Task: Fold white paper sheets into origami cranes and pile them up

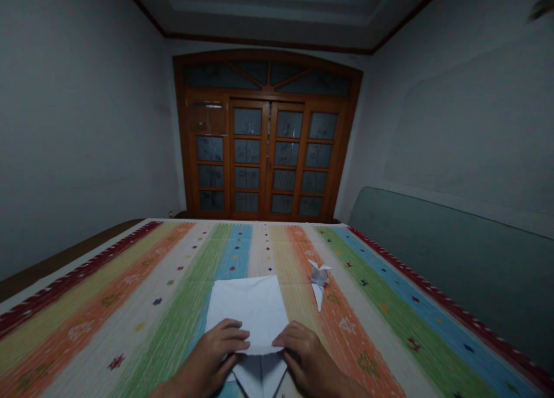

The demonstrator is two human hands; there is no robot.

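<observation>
Item: white paper (247, 308), part-folded, lay on the striped tablecloth (173, 323), near middle. Its near tip was cut off from my view; side edges were partly hidden by the left hand (219, 349) and right hand (306, 352), each holding it between fingers and thumb. Long axis ran near to far, tapered end pointing near

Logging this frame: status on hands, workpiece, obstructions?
Left hand, right hand holding white paper at either side. Paper partly folded, on striped tablecloth. Folded-paper figure to the right, clear of both hands.
</observation>
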